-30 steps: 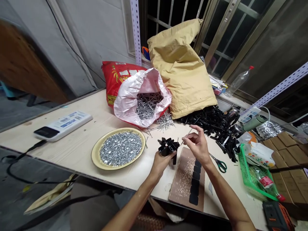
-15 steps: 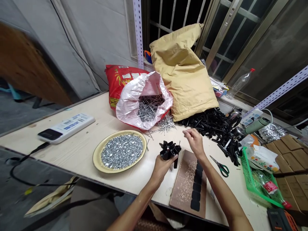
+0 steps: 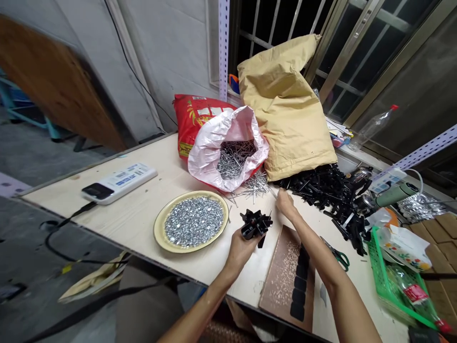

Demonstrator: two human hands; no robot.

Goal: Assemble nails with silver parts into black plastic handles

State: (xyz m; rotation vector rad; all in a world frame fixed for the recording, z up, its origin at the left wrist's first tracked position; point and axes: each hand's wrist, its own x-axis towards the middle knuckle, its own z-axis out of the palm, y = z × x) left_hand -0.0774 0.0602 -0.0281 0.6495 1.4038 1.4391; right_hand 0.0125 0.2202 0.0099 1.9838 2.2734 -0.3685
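Observation:
My left hand (image 3: 242, 250) is wrapped around a bunch of black plastic parts (image 3: 255, 224), with a thin metal nail standing up at the bunch's right side. Over the table to its right, my right hand (image 3: 285, 203) has its fingers pinched together beside the loose nails (image 3: 255, 185). A thin silvery piece shows near those fingertips, but I cannot tell if it is gripped. More nails fill the open red bag (image 3: 228, 178) with its white lining. Left of my hands, a yellowish plate (image 3: 159, 237) holds many small silver metal pieces.
A large paper sack (image 3: 293, 128) stands behind a heap of black plastic parts (image 3: 332, 190). Under my right forearm lie a brown board (image 3: 282, 281) with black pads and green-handled scissors (image 3: 341, 258). A green basket (image 3: 385, 286) is at right, a white power bank (image 3: 119, 183) at left.
My right hand has moved away from the black bunch toward the loose nails, its fingers still pinched. My left hand keeps hold of the bunch. The view has shifted slightly left.

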